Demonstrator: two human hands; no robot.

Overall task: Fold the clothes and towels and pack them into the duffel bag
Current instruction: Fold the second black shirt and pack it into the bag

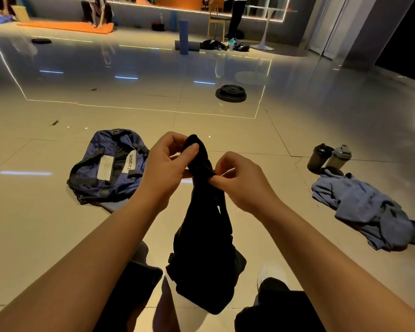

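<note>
A black garment (205, 248) hangs bunched in front of me, its lower end above my knees. My left hand (164, 167) grips its top, thumb laid across the cloth. My right hand (237, 180) pinches the garment's edge a little lower on the right. A dark blue duffel bag (106, 167) with black straps and a white label lies on the floor to the left, just beyond my left hand. A crumpled blue towel or garment (367, 209) lies on the floor at the right.
Two shaker bottles (328, 158) stand beyond the blue cloth at the right. A black weight plate (231, 92) lies on the glossy tiled floor farther ahead. A blue foam roller (183, 37), a chair (217, 20) and people are at the far wall.
</note>
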